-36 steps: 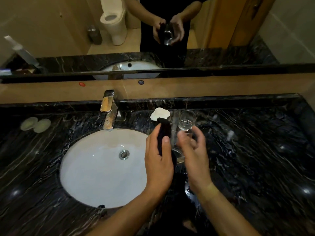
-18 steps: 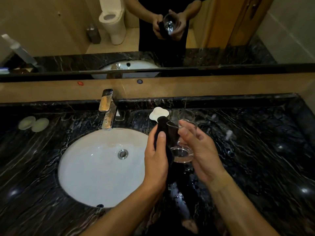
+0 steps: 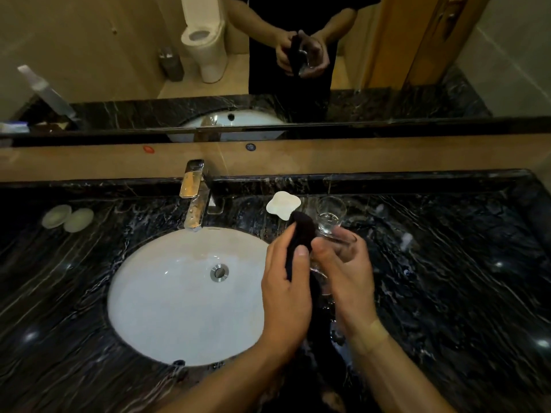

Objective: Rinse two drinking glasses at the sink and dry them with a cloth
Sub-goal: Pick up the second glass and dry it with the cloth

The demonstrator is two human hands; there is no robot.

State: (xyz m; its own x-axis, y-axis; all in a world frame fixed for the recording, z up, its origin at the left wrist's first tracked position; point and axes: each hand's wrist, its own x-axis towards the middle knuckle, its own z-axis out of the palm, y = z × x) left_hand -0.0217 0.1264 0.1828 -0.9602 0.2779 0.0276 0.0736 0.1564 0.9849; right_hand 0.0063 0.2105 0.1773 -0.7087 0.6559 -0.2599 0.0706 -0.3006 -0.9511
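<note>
My right hand (image 3: 346, 272) grips a clear drinking glass (image 3: 343, 241), held in the air just right of the white sink basin (image 3: 167, 296); my fingers hide most of it. My left hand (image 3: 286, 287) grips a black cloth (image 3: 302, 231) and presses it against the glass's left side, thumb on the cloth. A second clear glass (image 3: 330, 214) stands upright on the black marble counter (image 3: 447, 263), right behind my hands.
A chrome faucet (image 3: 195, 193) stands behind the basin. A white flower-shaped dish (image 3: 281, 204) sits left of the standing glass. Two pale round soaps (image 3: 68, 217) lie at the far left. A mirror (image 3: 268, 55) runs along the wall behind the counter.
The held glass has turned in my right hand, and my fingers now cover more of it. My left hand keeps the cloth against it. The standing glass has not moved.
</note>
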